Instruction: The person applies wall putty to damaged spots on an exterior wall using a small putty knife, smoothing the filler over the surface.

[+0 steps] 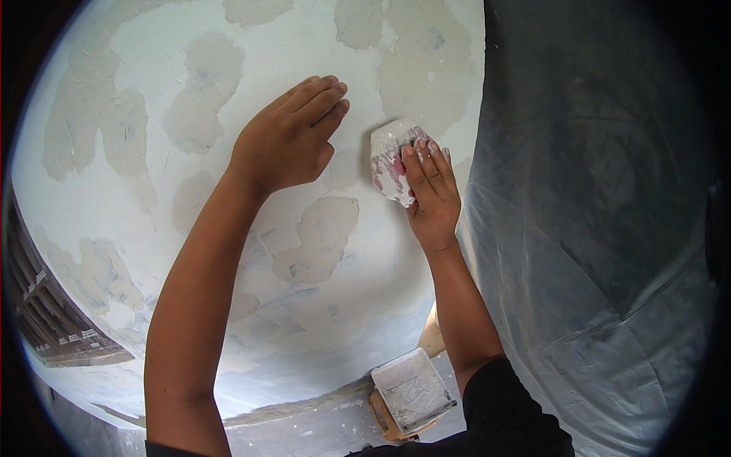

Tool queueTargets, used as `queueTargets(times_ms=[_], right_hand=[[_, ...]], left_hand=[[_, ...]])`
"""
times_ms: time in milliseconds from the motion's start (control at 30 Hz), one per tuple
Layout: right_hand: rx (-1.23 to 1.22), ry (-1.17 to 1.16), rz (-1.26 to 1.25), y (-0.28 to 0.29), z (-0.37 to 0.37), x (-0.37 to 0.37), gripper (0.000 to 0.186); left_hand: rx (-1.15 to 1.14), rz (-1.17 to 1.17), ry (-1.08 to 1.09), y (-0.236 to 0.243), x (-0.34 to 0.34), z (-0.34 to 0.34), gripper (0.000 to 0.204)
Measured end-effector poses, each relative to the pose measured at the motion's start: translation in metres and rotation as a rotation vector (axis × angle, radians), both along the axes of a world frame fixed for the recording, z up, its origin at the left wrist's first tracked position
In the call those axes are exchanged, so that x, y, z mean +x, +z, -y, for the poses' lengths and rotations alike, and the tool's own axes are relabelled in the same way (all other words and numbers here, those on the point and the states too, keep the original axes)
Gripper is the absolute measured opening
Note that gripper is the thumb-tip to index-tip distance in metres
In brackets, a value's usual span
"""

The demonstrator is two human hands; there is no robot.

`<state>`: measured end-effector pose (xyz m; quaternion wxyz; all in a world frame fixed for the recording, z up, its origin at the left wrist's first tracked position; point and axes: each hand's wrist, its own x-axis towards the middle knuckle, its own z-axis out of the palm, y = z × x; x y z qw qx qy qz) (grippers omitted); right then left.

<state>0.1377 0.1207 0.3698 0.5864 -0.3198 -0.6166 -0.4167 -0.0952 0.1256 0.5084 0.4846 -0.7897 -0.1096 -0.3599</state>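
Observation:
A white wall point(278, 46) with several grey-beige filler patches fills most of the view. Near its right edge, my right hand point(435, 179) has its fingers laid over a roundish, plaster-crusted pad point(391, 164) with pink patches. White smears cover those fingertips; the pad lies close to the wall, its exact kind unclear under the crust. Left of it, my left hand point(293, 137) is held up at the wall with nothing visible in it. Its fingers lie straight and side by side. I cannot tell whether that hand touches the surface.
Below the right forearm stands a pale tray point(413, 388) of whitish paste, on a wooden support point(384, 417). Clear plastic sheeting point(586, 305) hangs along the right side. A dark slatted opening point(53, 297) sits at the lower left. White specks dot the grey floor point(304, 434).

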Motion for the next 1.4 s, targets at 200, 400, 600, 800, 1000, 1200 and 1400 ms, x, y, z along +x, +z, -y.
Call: queueTargets(times_ms=[200,400,600,800,1000,1200,1400], right_hand=[[-0.175,-0.027,0.03,-0.058,-0.021,0.005,0.072],[-0.053,0.027,-0.023,-0.034,-0.005,0.007,0.064],[-0.164,0.01,-0.041,-0.046,-0.021,0.01,0.079],[-0.116,0.036,-0.089,-0.058,-0.006,0.008,0.07],[-0.16,-0.026,-0.075,-0.046,-0.021,0.018,0.075],[-0.142,0.048,-0.117,-0.073,-0.002,0.005,0.072],[-0.065,0.017,-0.038,0.001,-0.011,0.0,0.069]], left_hand=[[0.009,0.005,0.008,0.001,0.0,0.001,0.047],[-0.018,-0.001,0.025,-0.001,0.001,0.002,0.049],[-0.006,0.002,0.031,0.002,0.002,0.004,0.05],[-0.018,-0.008,0.073,0.0,-0.002,0.004,0.052],[-0.009,-0.003,0.05,0.0,0.006,0.004,0.051],[-0.02,0.003,0.071,-0.001,-0.002,0.003,0.052],[-0.033,-0.008,0.063,0.001,0.004,0.006,0.052]])
